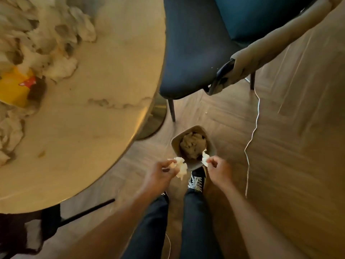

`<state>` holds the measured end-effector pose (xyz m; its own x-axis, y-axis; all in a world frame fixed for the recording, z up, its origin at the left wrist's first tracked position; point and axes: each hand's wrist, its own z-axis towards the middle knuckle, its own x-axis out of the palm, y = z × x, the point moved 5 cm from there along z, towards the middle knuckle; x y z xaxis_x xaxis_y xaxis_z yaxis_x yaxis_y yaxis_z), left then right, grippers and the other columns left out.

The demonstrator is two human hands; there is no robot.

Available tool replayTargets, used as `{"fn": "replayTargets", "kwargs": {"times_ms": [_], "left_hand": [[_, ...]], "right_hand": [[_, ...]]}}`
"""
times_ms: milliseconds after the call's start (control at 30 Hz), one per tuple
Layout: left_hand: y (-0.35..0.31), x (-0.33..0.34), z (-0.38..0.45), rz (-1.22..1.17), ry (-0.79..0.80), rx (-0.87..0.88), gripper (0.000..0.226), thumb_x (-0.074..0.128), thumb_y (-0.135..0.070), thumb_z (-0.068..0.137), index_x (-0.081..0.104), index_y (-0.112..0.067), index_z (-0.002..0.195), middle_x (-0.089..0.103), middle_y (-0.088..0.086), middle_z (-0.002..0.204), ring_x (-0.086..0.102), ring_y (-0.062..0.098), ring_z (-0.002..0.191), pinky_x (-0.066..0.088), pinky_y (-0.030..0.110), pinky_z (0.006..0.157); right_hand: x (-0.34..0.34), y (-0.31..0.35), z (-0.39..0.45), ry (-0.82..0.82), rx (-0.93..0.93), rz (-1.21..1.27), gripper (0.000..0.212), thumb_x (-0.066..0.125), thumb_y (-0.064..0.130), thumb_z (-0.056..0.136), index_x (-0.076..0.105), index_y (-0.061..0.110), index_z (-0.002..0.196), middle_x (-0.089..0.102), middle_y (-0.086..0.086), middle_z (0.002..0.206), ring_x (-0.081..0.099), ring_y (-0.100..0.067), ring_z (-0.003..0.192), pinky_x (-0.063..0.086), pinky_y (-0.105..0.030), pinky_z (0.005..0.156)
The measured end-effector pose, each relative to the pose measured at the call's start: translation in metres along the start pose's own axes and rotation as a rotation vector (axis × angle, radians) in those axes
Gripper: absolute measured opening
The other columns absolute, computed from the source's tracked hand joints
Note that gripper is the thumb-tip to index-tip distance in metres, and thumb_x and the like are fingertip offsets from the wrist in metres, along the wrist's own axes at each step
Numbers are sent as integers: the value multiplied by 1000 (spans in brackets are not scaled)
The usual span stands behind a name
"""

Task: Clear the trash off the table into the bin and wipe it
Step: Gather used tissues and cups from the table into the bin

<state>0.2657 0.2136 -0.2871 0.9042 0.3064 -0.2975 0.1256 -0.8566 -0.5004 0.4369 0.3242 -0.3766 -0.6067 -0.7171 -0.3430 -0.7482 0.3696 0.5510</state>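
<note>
Both hands hang over the bin (194,165) to drop their loads: left hand (161,174) clutching crumpled tissue (181,168), right hand (218,169) pinching a scrap (205,158).

Setting: home dining area.
Evidence: round marble-look table (97,75) on a metal pedestal base (155,118); dark upholstered dining chair (194,49) drawn up beside it; wood-plank floor (298,128); small waste bin (194,146) on the floor; loose white cable (252,135) trailing nearby.
</note>
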Motion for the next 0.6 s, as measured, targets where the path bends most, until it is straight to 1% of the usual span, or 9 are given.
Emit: {"fn": "replayTargets", "kwargs": {"times_ms": [133,200,267,333,400,433,467,533,600], "left_hand": [[13,25,50,48,46,-81,45,62,2,84,60,-11,127,70,0,98,63,3,75,48,11,61],[18,34,77,87,56,-96,50,58,1,85,56,-15,132,67,-5,97,57,0,68,43,7,54],[22,42,102,146,58,-89,50,55,-3,86,54,-19,134,66,0,107,52,-2,64,40,7,54],[26,52,124,181,78,-78,45,53,-7,86,59,-23,127,66,0,108,51,-2,69,40,10,60],[31,65,142,179,94,-72,35,52,-7,84,63,-27,110,65,-4,94,54,2,76,43,10,68],[35,72,151,172,104,-70,32,52,-10,82,64,-28,107,66,-3,94,56,6,82,45,14,75],[37,78,158,160,115,-71,31,51,-14,80,65,-27,104,66,-1,97,57,10,89,47,21,80],[41,90,165,150,174,-92,23,48,-14,86,63,-27,98,62,-2,98,55,13,94,46,29,81],[44,97,167,174,218,-126,30,44,-14,94,61,-22,117,56,-5,110,52,13,103,45,30,86]], "right_hand": [[18,-22,46,57,34,53,14,54,12,92,66,21,95,66,0,97,62,-17,93,48,-28,82],[31,-33,69,95,62,80,13,55,14,92,66,20,97,66,1,98,62,-18,96,48,-29,82],[44,-42,90,140,104,98,19,55,15,92,67,16,107,65,1,104,61,-16,100,44,-25,81],[55,-51,107,182,140,111,29,54,13,93,62,15,121,64,-1,118,57,-13,105,42,-24,85],[64,-62,119,217,179,118,39,51,6,93,56,16,131,56,-2,131,52,-11,109,41,-22,87],[67,-68,123,228,200,116,43,50,2,93,53,17,133,54,-2,133,53,-11,108,42,-21,85],[69,-74,127,236,215,110,45,50,0,93,52,17,134,53,-1,132,54,-10,103,44,-17,80],[72,-84,133,245,232,101,43,51,1,93,52,17,133,53,-1,127,53,-8,89,40,-15,63],[70,-87,134,221,225,99,38,52,2,93,55,15,129,57,-4,123,52,-10,90,40,-19,66]]}}
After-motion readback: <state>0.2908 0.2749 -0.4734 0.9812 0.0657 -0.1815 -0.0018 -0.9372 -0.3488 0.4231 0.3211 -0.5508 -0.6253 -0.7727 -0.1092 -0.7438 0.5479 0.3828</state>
